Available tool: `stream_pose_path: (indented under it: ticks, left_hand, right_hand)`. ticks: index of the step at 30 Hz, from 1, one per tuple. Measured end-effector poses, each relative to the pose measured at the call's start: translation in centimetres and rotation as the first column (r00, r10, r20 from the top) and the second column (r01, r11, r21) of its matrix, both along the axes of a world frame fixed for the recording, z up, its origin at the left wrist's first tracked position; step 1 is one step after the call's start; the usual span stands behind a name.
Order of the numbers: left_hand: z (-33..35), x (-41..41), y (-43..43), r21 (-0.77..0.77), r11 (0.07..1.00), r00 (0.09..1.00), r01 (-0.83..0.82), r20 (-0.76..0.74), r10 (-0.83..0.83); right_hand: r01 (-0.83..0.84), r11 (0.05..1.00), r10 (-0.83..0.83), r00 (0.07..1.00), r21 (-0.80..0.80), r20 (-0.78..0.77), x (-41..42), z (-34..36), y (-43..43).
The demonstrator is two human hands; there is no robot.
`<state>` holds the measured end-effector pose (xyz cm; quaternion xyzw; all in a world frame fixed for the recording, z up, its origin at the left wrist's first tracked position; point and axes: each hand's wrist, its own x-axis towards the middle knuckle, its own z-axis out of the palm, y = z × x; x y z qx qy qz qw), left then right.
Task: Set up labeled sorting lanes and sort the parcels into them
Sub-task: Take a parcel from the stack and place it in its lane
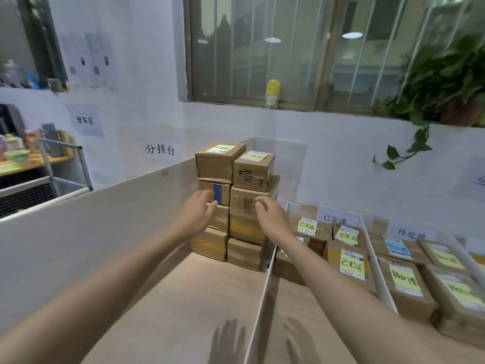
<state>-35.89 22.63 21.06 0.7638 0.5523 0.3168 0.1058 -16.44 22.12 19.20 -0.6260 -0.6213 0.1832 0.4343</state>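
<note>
Both arms were stretched forward over the left lane. The left hand (198,215) and right hand (271,218) held nothing. The fingers of each were apart and loosely bent, palms turned toward one another.

Directly ahead of the fingertips stood the stack of parcels (240,232), two columns of cardboard boxes at the far end of the lane. The left fingers (210,206) lay in front of a box with a blue strip (217,193), and the right fingers (259,203) in front of the neighbouring column. Contact with either box could not be confirmed. Above the fingers, the two top boxes carried yellow notes, and the upper right box (253,170) sat set back from the front edge of the box beneath it.

Outboard of the left fingers, a tall side board (105,219) closed the lane. Outboard of the right fingers, a thin white divider (263,285) ran toward the observer, its far end just beside the base of the stack. Between these two edges, below the fingers and forearms, lay a stretch of wooden tabletop (189,298).

Beyond the divider, right of the right fingers, labelled parcels (351,261) lay flat under a standing lane card (338,218). A second divider (378,269) separated them from further parcels (405,287) with their own card (410,232).
</note>
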Motion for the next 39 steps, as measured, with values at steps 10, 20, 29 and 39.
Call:
stream_pose_path:
  ticks: [10,20,29,39]
  left_hand:
    - [1.3,3.5,6.9,-0.002,0.998,0.998,0.066,0.002,-0.066]
    - [3.9,6.7,14.6,0.055,0.976,0.977,0.209,-0.043,-0.207]
    - [3.1,8.9,22.0,0.016,0.969,0.969,0.245,0.011,-0.245]
    - [2.6,10.9,25.0,0.012,0.967,0.951,0.256,0.177,-0.254]
  right_hand:
    - [0.06,0.998,-0.06,0.998,-0.019,0.0,2.8,0.6,4.5]
    - [0.156,0.987,-0.156,0.988,0.027,0.014,3.6,2.8,11.5]
    - [0.266,0.963,-0.265,0.963,0.029,-0.041,3.1,4.0,18.6]
    - [0.326,0.942,-0.332,0.884,-0.075,-0.33,2.8,3.6,22.2]
